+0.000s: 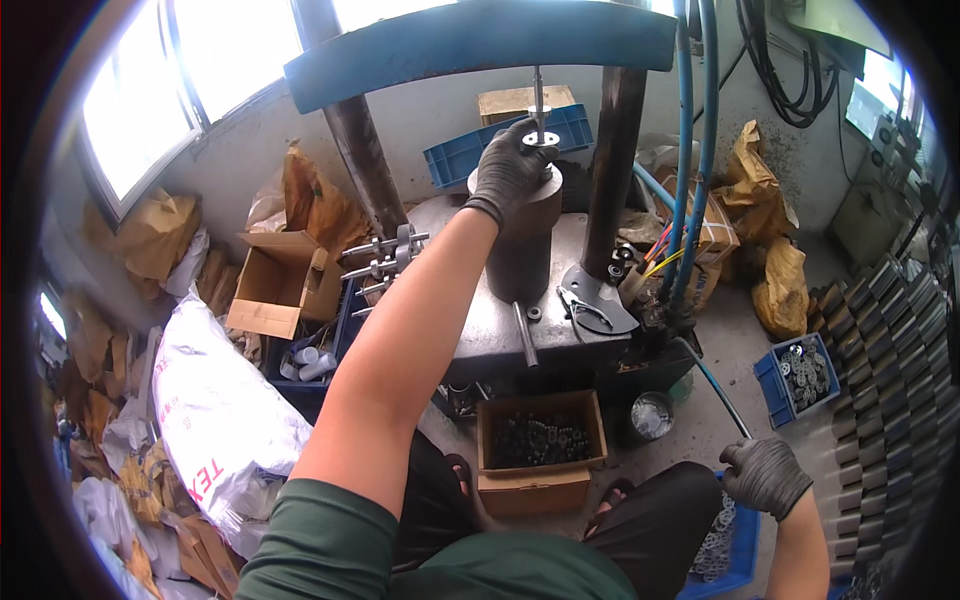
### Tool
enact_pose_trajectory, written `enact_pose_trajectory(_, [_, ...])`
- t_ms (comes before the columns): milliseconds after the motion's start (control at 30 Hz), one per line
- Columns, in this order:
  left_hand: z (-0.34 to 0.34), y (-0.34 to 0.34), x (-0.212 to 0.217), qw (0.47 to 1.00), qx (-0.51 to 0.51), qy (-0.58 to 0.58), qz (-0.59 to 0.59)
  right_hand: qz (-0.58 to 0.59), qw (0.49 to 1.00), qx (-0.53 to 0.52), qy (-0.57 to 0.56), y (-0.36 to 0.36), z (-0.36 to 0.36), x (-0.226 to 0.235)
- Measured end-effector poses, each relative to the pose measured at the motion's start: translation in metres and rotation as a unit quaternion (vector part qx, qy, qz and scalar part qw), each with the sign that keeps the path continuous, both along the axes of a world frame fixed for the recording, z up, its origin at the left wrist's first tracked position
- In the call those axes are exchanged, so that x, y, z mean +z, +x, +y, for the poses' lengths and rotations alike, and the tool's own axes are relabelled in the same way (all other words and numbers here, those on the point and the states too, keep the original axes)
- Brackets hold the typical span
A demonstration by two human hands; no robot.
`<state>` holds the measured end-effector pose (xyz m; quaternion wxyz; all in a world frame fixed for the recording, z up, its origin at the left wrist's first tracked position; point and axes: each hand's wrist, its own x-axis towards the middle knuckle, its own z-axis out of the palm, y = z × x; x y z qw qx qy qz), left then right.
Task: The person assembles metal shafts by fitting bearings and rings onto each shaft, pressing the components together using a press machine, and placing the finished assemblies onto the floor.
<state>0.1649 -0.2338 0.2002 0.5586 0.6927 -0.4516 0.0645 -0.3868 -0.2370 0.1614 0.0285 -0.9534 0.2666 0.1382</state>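
Observation:
My left hand, in a dark grey glove, is closed around a small round metal disc with holes. The disc sits over a thick dark steel cylinder, directly below the thin upright rod of a press. My fingers hide part of the disc and the cylinder's top. At the lower right, my gloved right hand is wrapped around the end of a long blue-grey lever that runs up to the press.
Blue crossbeam and dark columns frame the press. On its table lie pliers, a metal bar and shafted parts. Below stands a carton of dark parts. Blue bins, sacks and stacked metal pieces surround it.

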Motion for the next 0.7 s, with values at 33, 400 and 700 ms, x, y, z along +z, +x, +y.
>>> enact_pose_trajectory(33, [-0.002, -0.004, 0.001, 1.000, 0.004, -0.001, -0.016, 0.006, 1.000, -0.002, -0.002, -0.004, 0.003, -0.001])
enact_pose_trajectory(400, [0.009, -0.014, 0.008, 0.999, 0.006, 0.024, -0.042, -0.192, 0.981, -0.011, 0.016, 0.003, -0.015, 0.010])
enact_pose_trajectory(700, [0.001, 0.002, 0.001, 0.999, 0.019, 0.003, -0.051, -0.092, 0.994, -0.015, 0.060, 0.002, -0.013, 0.011])
